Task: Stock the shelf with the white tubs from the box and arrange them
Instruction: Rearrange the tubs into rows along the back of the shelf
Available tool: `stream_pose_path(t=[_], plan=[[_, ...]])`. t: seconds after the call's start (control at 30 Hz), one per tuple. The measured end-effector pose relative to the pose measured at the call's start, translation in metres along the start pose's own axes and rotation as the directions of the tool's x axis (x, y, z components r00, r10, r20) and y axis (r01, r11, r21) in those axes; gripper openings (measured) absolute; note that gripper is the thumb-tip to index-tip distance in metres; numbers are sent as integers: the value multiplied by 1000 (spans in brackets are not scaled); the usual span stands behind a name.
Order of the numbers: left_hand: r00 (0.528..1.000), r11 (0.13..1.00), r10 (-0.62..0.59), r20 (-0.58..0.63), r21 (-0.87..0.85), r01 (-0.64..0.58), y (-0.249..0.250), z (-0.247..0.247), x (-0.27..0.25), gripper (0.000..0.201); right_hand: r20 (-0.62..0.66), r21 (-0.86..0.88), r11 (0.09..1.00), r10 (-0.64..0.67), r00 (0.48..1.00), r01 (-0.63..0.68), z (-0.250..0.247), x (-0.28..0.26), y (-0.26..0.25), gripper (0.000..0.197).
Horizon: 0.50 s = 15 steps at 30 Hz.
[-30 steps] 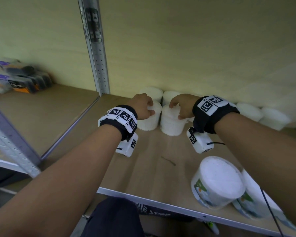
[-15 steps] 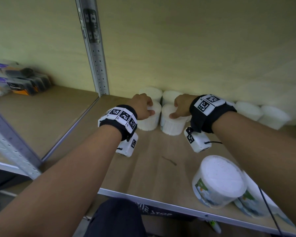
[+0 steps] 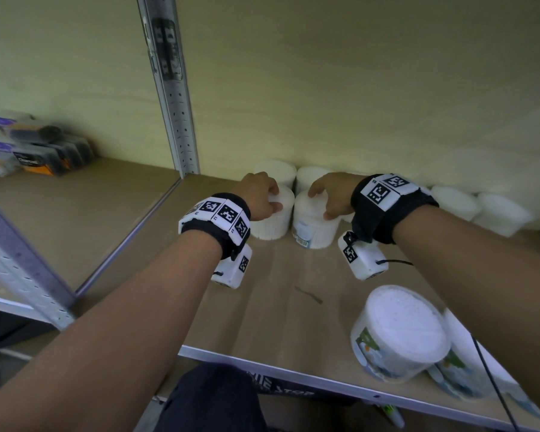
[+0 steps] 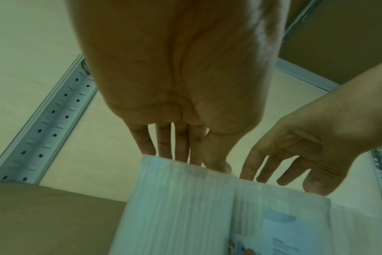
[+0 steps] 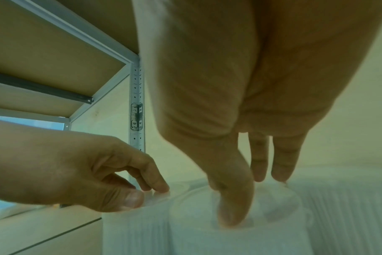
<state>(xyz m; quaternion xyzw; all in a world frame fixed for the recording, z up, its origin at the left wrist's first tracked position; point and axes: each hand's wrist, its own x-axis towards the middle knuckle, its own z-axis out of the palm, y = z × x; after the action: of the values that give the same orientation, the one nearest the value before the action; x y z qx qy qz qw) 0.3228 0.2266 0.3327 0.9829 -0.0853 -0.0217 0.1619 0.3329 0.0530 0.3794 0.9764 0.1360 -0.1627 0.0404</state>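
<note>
Two white tubs stand side by side in front of the back row on the shelf board (image 3: pixel 262 307). My left hand (image 3: pixel 262 194) curls down over the lid of the left tub (image 3: pixel 273 222), thumb and fingertips on its top (image 5: pixel 148 195). My right hand (image 3: pixel 325 198) grips the right tub (image 3: pixel 317 232) from above, thumb at the near rim and fingers at the far rim (image 5: pixel 251 198). That tub's blue label (image 3: pixel 303 229) faces front left. More tubs (image 3: pixel 455 202) line the back wall. Two labelled tubs (image 3: pixel 399 335) lie tilted at the front right.
A perforated metal upright (image 3: pixel 175 104) stands left of the tubs. Dark and orange packs (image 3: pixel 41 151) sit on the neighbouring shelf at the left. The shelf's metal front edge (image 3: pixel 293 372) runs below my arms. A small dark scrap (image 3: pixel 307 294) lies mid-board.
The right tub has turned under my right hand, so its blue label now shows at the front left. My left hand has stayed on its tub.
</note>
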Motion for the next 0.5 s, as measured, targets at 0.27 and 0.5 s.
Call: stream_pose_path(t=[0.27, 0.5], plan=[[1000, 1000, -7, -4, -3, 7, -1, 2, 0, 47, -71, -11, 998, 67, 995, -68, 2, 2, 2, 70], [1000, 1000, -10, -12, -4, 10, -2, 2, 1, 47, -36, -17, 997, 78, 996, -78, 6, 3, -3, 69]])
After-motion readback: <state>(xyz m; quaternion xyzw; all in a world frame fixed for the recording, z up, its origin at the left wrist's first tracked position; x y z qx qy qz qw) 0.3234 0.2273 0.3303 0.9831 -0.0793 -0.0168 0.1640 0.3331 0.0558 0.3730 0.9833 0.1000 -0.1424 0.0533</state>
